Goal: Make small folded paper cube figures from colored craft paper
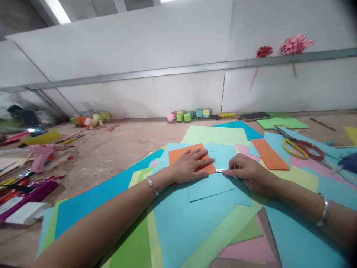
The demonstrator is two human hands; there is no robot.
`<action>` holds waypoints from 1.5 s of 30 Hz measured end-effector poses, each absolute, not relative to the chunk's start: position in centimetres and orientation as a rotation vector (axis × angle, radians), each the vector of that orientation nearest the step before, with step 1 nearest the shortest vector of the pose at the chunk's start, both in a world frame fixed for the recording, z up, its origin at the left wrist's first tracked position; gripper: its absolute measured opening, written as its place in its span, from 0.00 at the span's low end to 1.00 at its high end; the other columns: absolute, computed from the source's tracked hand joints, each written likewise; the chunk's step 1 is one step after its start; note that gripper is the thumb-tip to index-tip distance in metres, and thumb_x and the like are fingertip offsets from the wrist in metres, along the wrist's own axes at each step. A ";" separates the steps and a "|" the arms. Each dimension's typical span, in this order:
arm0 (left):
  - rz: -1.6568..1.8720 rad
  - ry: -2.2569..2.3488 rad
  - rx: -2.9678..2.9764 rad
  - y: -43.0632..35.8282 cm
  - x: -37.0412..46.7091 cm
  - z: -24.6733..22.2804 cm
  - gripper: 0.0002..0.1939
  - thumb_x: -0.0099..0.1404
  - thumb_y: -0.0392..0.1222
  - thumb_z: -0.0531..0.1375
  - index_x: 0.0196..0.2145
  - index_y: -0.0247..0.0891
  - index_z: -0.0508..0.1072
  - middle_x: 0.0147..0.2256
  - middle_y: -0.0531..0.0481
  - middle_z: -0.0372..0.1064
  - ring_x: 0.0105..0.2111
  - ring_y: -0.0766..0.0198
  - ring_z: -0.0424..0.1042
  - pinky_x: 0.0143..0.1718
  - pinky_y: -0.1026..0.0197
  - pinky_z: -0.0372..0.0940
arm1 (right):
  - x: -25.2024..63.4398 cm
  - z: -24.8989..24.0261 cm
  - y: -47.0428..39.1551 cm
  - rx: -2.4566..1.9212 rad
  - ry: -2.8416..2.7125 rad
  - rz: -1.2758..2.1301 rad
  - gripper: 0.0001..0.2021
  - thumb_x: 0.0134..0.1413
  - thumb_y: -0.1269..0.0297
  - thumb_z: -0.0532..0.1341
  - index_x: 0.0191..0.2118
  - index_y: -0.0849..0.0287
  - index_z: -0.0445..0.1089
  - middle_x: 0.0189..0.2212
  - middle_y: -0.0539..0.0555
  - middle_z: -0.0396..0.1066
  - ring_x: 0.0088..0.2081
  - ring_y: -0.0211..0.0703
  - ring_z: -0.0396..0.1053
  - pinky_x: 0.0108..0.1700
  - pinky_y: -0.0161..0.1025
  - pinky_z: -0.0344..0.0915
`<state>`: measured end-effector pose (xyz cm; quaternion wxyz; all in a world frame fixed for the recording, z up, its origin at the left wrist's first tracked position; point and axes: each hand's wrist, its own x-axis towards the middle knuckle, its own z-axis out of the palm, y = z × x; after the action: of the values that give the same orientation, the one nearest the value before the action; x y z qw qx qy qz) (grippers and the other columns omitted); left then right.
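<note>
My left hand [189, 165] lies flat with fingers stretched over a square-looking piece of orange paper [178, 153], pressing it onto the light blue sheets. To its right, my right hand [249, 172] is closed, thumb and index finger at a thin silver metal strip [220, 170]. The strip reaches the orange paper's right corner; its exact kind is hidden by my fingers. Under both hands is a light blue sheet [192, 227], with a smaller folded blue piece [210, 191] on it. Another orange paper strip [270, 154] rests beyond my right hand.
Scissors [299, 147] with yellow and red handles lie at the right on coloured sheets. A pink glue gun [40, 156] and a purple device [30, 197] sit at the left. Small paper blocks [180, 116] and a dark phone-like slab [256, 116] line the wall.
</note>
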<state>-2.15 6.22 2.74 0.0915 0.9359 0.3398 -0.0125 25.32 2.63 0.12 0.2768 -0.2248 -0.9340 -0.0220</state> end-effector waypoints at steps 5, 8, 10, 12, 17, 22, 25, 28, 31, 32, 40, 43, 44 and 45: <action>-0.039 1.007 2.788 6.4 -2.2 2.6 0.33 0.71 0.65 0.40 0.67 0.52 0.55 0.70 0.47 0.42 0.68 0.47 0.44 0.65 0.42 0.40 | 25.7 -0.6 2.9 -0.591 -2.490 -0.040 0.20 0.66 0.76 0.47 0.50 0.55 0.73 0.34 0.56 0.66 0.36 0.42 0.60 0.35 0.38 0.62; -0.060 1.003 2.797 6.3 -2.2 2.7 0.33 0.71 0.65 0.40 0.67 0.52 0.54 0.70 0.47 0.41 0.68 0.48 0.44 0.65 0.42 0.40 | 25.9 -0.7 2.9 -0.569 -2.487 0.002 0.19 0.66 0.74 0.47 0.50 0.54 0.73 0.34 0.56 0.66 0.35 0.42 0.61 0.34 0.38 0.62; -0.073 1.002 2.795 6.2 -2.2 2.9 0.33 0.71 0.65 0.39 0.67 0.52 0.53 0.71 0.46 0.40 0.69 0.49 0.43 0.65 0.41 0.39 | 25.9 -0.7 2.8 -0.568 -2.490 0.032 0.19 0.67 0.74 0.47 0.50 0.54 0.73 0.34 0.56 0.66 0.35 0.42 0.62 0.34 0.38 0.62; -0.087 1.002 2.783 6.1 -2.2 3.0 0.33 0.71 0.64 0.38 0.68 0.52 0.52 0.71 0.45 0.40 0.69 0.50 0.40 0.65 0.39 0.37 | 25.8 -0.6 2.5 -0.573 -2.495 0.042 0.19 0.66 0.74 0.47 0.50 0.55 0.73 0.34 0.56 0.66 0.35 0.42 0.62 0.34 0.38 0.62; -0.095 1.015 2.764 6.0 -2.2 2.8 0.34 0.71 0.65 0.36 0.68 0.53 0.50 0.71 0.47 0.37 0.70 0.47 0.37 0.65 0.36 0.33 | 24.9 -0.1 1.5 -0.578 -2.505 -0.002 0.18 0.64 0.76 0.49 0.50 0.57 0.72 0.34 0.56 0.66 0.34 0.42 0.61 0.33 0.39 0.61; -0.090 1.004 2.757 6.1 -2.2 2.6 0.34 0.71 0.65 0.37 0.69 0.52 0.49 0.71 0.47 0.35 0.70 0.45 0.35 0.65 0.34 0.33 | 24.2 0.1 1.0 -0.607 -2.494 -0.071 0.17 0.62 0.77 0.50 0.48 0.57 0.73 0.33 0.56 0.66 0.33 0.42 0.61 0.32 0.38 0.60; -0.077 1.011 2.736 6.0 -2.2 2.7 0.34 0.71 0.65 0.38 0.69 0.52 0.50 0.71 0.47 0.34 0.70 0.45 0.35 0.64 0.33 0.33 | 24.1 0.0 0.8 -0.638 -2.506 -0.016 0.18 0.62 0.77 0.51 0.50 0.56 0.72 0.33 0.56 0.66 0.33 0.42 0.62 0.32 0.39 0.61; -0.031 1.006 2.733 5.9 -2.3 2.7 0.33 0.71 0.64 0.38 0.68 0.51 0.51 0.71 0.47 0.36 0.70 0.44 0.36 0.64 0.33 0.33 | 23.8 0.1 0.6 -0.661 -2.508 0.058 0.20 0.63 0.78 0.49 0.52 0.54 0.71 0.34 0.55 0.66 0.34 0.42 0.64 0.33 0.39 0.64; 0.027 0.977 2.750 5.9 -2.4 2.7 0.32 0.72 0.62 0.38 0.68 0.51 0.52 0.71 0.47 0.38 0.70 0.44 0.38 0.64 0.33 0.35 | 22.9 0.4 0.4 -0.656 -2.508 0.075 0.21 0.63 0.77 0.49 0.52 0.53 0.71 0.34 0.56 0.68 0.35 0.42 0.65 0.34 0.39 0.65; 0.039 0.974 2.748 5.9 -2.4 2.7 0.31 0.73 0.60 0.38 0.68 0.51 0.52 0.71 0.48 0.39 0.69 0.44 0.38 0.64 0.33 0.36 | 22.5 0.4 0.3 -0.653 -2.504 0.071 0.20 0.63 0.77 0.49 0.52 0.53 0.72 0.34 0.56 0.68 0.35 0.42 0.65 0.33 0.39 0.66; 0.074 0.980 2.714 5.9 -2.5 2.4 0.29 0.73 0.55 0.38 0.67 0.51 0.55 0.71 0.49 0.41 0.69 0.44 0.40 0.63 0.33 0.38 | 20.0 0.8 0.1 -0.624 -2.561 0.031 0.17 0.64 0.76 0.51 0.51 0.58 0.72 0.32 0.56 0.67 0.33 0.42 0.62 0.32 0.40 0.64; 0.076 0.977 2.742 5.9 -2.4 2.3 0.29 0.72 0.55 0.39 0.67 0.51 0.56 0.70 0.48 0.42 0.69 0.43 0.41 0.63 0.33 0.40 | 19.7 0.7 0.0 -0.632 -2.554 0.041 0.17 0.64 0.76 0.50 0.51 0.58 0.72 0.32 0.55 0.66 0.33 0.42 0.62 0.33 0.39 0.64; 0.068 0.982 2.753 5.9 -2.4 2.4 0.29 0.72 0.55 0.39 0.67 0.50 0.56 0.70 0.47 0.43 0.69 0.43 0.42 0.62 0.33 0.41 | 19.6 0.7 0.0 -0.632 -2.545 0.047 0.18 0.64 0.77 0.50 0.52 0.58 0.72 0.32 0.55 0.66 0.34 0.42 0.62 0.33 0.39 0.64; 0.058 0.986 2.768 5.9 -2.4 2.4 0.29 0.72 0.54 0.39 0.67 0.50 0.56 0.70 0.47 0.44 0.68 0.44 0.42 0.62 0.34 0.42 | 19.5 0.7 0.0 -0.632 -2.537 0.051 0.18 0.64 0.77 0.50 0.52 0.57 0.71 0.33 0.55 0.66 0.34 0.42 0.62 0.34 0.39 0.64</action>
<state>-2.38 5.92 2.37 0.1009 0.9370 0.3338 0.0197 19.55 -0.01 0.73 0.2603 -0.2334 -0.9367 0.0187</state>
